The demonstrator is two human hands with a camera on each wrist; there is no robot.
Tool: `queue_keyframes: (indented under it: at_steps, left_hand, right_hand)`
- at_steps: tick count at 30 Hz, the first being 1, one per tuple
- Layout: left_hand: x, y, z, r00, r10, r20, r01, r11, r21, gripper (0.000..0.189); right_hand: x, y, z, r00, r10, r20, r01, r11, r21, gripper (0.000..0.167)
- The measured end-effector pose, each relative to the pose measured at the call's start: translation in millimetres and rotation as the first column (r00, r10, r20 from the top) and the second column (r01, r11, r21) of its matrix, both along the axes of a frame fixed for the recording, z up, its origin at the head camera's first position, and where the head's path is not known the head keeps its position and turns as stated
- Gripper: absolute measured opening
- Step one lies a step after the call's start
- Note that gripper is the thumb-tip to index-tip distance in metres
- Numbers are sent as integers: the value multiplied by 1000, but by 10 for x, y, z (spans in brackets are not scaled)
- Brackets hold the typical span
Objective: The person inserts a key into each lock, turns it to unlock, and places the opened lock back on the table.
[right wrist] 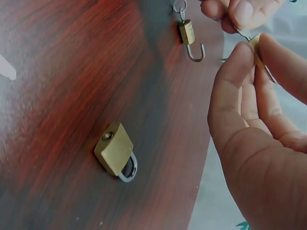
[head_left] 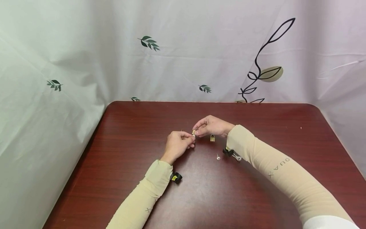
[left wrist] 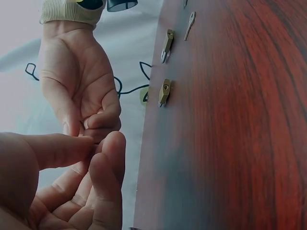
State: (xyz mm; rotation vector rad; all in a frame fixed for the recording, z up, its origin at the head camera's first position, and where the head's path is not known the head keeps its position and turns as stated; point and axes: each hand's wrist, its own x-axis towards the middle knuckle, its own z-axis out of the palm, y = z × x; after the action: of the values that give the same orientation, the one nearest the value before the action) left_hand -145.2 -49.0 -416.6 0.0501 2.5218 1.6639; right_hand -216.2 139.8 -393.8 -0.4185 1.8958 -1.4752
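Over the table's middle, my right hand [head_left: 215, 126] pinches a small brass padlock [right wrist: 256, 46] between thumb and fingertips; its shackle points away from my left hand. My left hand [head_left: 178, 143] pinches a key [right wrist: 243, 35] by its head, mostly hidden by the fingers, with the thin shaft right at the padlock's keyhole end. A second padlock [right wrist: 115, 149], shackle closed, lies on the table by my right wrist. Another padlock [right wrist: 188, 31], shackle swung open, lies beyond with a key and ring at its base. In the left wrist view, fingers hide the held padlock.
A loose key [head_left: 218, 157] lies on the dark red wooden table [head_left: 137, 117], nearer me than the closed padlock. More keys [head_left: 238, 157] show beside the black wrist camera [head_left: 227, 151] under my right sleeve. A patterned white curtain [head_left: 177, 70] hangs behind the table.
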Motion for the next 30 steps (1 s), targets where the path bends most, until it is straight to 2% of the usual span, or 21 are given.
queue_keyframes:
  at_steps: [12,30]
  left_hand:
    - [9,30,-8,999,11,-31,-13,998,-57,8]
    - [16,64,-7,994,30,-109,-49,983,-179,10]
  right_hand:
    - [30,-36,-30,993,-100,61,100,995,10,26]
    - [45,-45,-30,991,-122,61,120,992,37,28]
